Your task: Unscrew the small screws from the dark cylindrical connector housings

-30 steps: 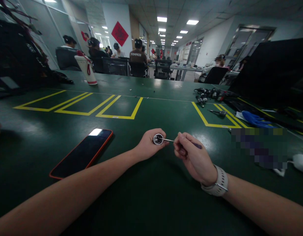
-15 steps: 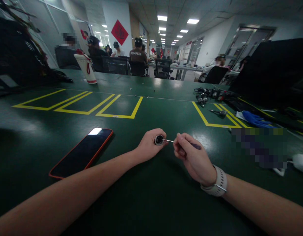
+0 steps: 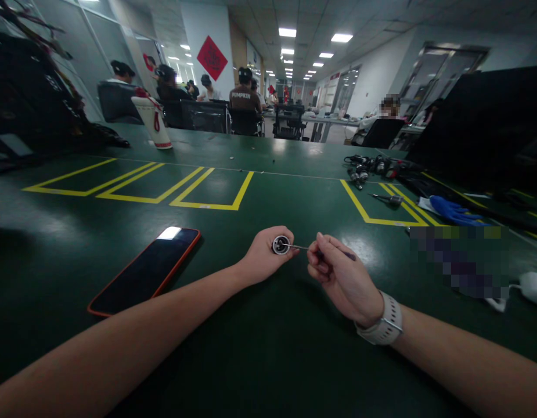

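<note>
My left hand (image 3: 265,256) is closed around a small round metal part (image 3: 281,244), its open face turned toward me. My right hand (image 3: 338,277) pinches a thin screwdriver (image 3: 314,249) whose metal tip reaches into the round part. A pale watch strap (image 3: 386,323) sits on my right wrist. Both forearms rest over the green table (image 3: 268,360).
A dark phone in an orange case (image 3: 146,270) lies left of my left arm. Yellow tape boxes (image 3: 141,186) mark the table. A white cup (image 3: 154,123) stands far left, with tools (image 3: 372,167), another screwdriver (image 3: 388,200) and a blue glove (image 3: 451,212) at right. People sit at desks behind.
The round part has turned slightly in my left hand, its face showing more clearly again. Both hands stay in almost the same place.
</note>
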Available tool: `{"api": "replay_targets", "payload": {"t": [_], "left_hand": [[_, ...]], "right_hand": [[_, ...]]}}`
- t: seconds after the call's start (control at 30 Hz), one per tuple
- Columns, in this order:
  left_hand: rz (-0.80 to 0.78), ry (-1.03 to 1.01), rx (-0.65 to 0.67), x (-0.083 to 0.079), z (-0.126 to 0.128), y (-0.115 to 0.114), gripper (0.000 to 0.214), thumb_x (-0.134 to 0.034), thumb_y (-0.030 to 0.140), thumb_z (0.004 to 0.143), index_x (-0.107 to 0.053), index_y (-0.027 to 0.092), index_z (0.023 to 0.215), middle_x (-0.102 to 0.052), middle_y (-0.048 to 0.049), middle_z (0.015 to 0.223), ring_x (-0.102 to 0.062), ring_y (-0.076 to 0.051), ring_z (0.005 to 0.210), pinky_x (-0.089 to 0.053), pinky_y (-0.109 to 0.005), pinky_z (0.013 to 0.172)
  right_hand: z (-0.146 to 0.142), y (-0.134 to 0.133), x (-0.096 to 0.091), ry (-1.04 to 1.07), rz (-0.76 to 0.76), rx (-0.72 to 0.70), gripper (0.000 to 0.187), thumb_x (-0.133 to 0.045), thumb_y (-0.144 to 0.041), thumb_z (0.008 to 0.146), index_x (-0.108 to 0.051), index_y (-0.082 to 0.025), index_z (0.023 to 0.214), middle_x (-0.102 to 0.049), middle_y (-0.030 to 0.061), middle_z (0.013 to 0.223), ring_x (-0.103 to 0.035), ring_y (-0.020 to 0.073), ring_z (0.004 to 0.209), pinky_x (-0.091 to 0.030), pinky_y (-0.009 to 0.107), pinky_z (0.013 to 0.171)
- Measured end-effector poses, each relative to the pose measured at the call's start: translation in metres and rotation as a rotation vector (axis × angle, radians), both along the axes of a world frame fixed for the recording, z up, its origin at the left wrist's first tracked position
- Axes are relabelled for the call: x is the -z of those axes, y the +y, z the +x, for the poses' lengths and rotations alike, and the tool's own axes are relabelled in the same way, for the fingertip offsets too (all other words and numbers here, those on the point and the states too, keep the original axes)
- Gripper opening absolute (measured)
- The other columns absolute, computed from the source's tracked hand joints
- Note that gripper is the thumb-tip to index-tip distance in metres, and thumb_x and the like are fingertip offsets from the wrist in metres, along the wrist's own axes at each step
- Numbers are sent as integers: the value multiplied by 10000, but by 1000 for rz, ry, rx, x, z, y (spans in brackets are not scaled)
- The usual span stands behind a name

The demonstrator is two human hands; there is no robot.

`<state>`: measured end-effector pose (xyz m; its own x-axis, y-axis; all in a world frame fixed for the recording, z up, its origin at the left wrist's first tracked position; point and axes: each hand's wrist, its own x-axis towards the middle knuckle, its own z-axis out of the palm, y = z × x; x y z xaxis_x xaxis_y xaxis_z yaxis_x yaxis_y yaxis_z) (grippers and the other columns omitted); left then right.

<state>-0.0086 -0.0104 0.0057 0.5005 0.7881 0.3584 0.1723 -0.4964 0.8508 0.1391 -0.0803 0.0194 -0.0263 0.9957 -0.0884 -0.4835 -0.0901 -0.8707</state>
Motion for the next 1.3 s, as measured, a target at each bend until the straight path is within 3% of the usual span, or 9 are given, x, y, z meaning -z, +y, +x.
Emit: {"api": "replay_targets", "payload": {"t": [0.3,0.63,0.8,0.93,1.13,1.3], "left_hand": [[83,64,5,1,0,0,128,-632,164,697,-506,156,672,-495,38,644,-463,-101,596,-376,-233,575],[75,68,39,1,-2,-1,131,-629,162,692,-504,155,652,-496,36,629,-459,-98,585,-373,-231,575],[37,45,31,1,-1,-1,128,-636,182,695,-515,153,665,-511,31,639,-475,-103,597,-384,-232,577],[70,71,-39,1,0,-1,140,-632,191,701,-503,157,658,-495,34,645,-470,-105,600,-381,-234,575],[198,158,-109,-1,-1,-3,102,-590,155,716,-504,167,663,-510,24,661,-488,-125,632,-380,-250,592],[272,233,-125,-1,-1,-5,105,-564,139,724,-493,173,655,-508,22,648,-486,-128,622,-368,-253,587]], "right_hand": [[-2,-3,0,-186,109,58,231,-608,-340,827,-594,-167,674,-499,-34,594,-383,44,499,-301,177,449],[2,1,1,-56,14,18,269,-600,-342,830,-570,-149,645,-480,-33,570,-342,43,485,-274,161,425],[2,1,1,-74,42,27,264,-604,-357,823,-566,-156,655,-481,-36,571,-345,45,484,-268,166,426],[4,-2,1,-277,140,82,265,-580,-377,836,-567,-173,667,-486,-38,570,-378,60,492,-286,190,443],[3,-14,-5,-769,454,131,259,-510,-324,882,-551,-192,663,-504,-18,620,-461,106,577,-366,252,542],[0,-17,-5,-905,554,111,250,-467,-287,905,-512,-198,675,-486,-12,636,-459,117,590,-368,269,555]]}}
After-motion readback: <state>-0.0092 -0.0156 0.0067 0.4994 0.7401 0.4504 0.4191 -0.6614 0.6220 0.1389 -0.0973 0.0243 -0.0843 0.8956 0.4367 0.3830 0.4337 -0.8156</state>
